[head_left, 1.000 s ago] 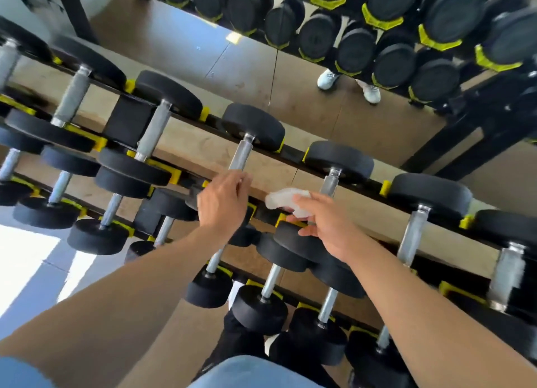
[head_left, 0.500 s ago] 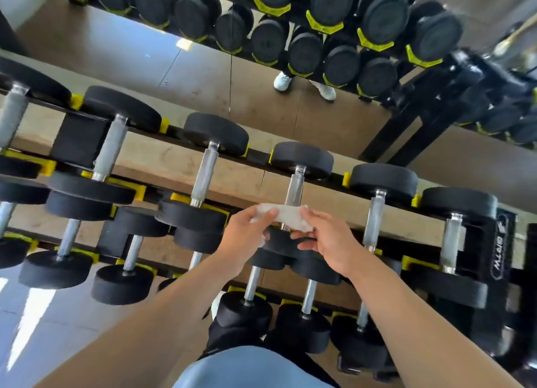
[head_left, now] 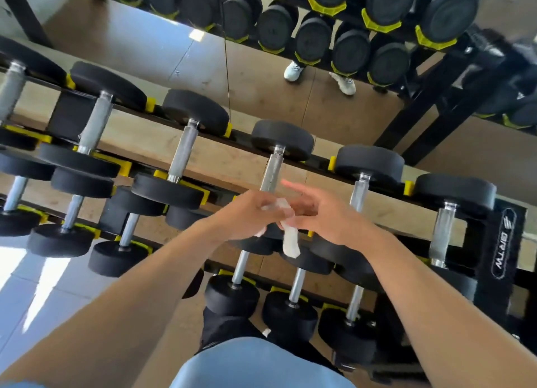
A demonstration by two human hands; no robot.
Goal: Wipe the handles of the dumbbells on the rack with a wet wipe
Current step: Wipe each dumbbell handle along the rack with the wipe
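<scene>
Head view, looking down over a gym rack (head_left: 501, 242): both bare hands meet above the top tier, a crumpled wet wipe (head_left: 290, 241) between them. The left hand (head_left: 247, 219) is curled around the wipe's upper part; the right hand (head_left: 325, 216) pinches it too, index finger raised and free. The wipe's long tail hangs down toward the viewer, blurred. Just behind the hands runs the steel handle (head_left: 271, 174) of a black dumbbell (head_left: 283, 139), its long axis running away from the viewer — parallel to its neighbours. Three tiers of the rack hold rows of dumbbells in yellow cradles.
</scene>
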